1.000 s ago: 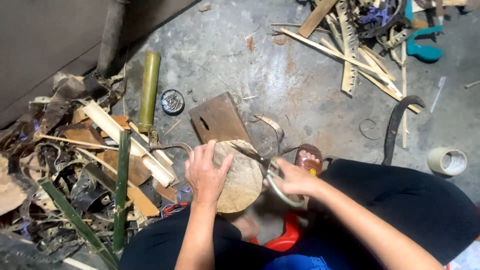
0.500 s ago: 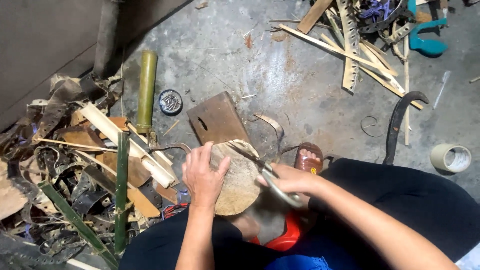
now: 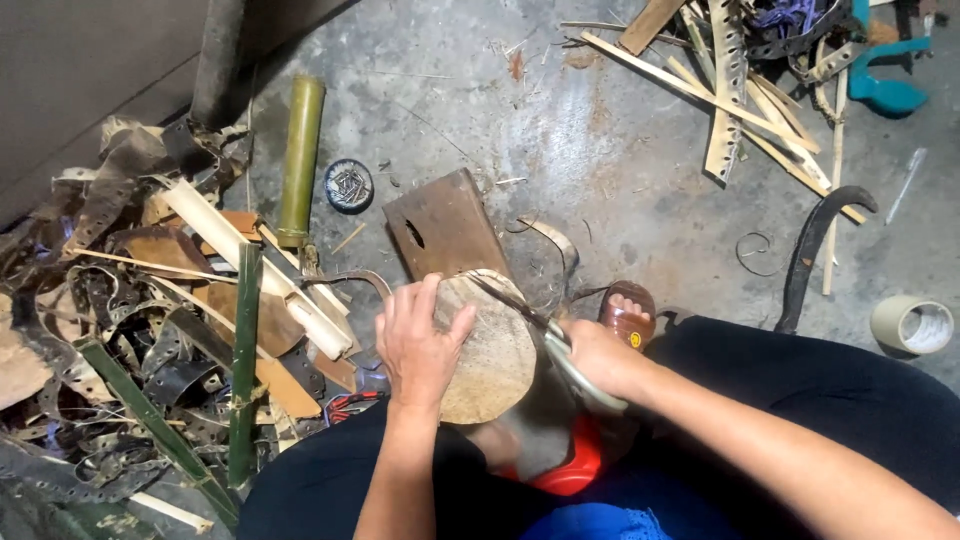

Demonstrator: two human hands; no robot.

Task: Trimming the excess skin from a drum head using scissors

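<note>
1. My left hand lies flat, fingers spread, on the round tan leathery disc over my lap, as it did a second ago.
2. My right hand keeps its grip clamped on the metal shears; the blades have crept a little further along the disc's right edge, so the trimming goes on.
3. Beyond lies a rusty brown flat plate on the floor, unmoved.
4. Far left, the green bamboo tube stays put.

A matt, fibrous tan disc sits at centre frame beside scissors with dull metal blades. Above it lies a rusty brown metal plate; at upper left, a smooth green bamboo tube. Rough grey concrete floor shows scuffs, with pale split wood strips at upper right.
</note>
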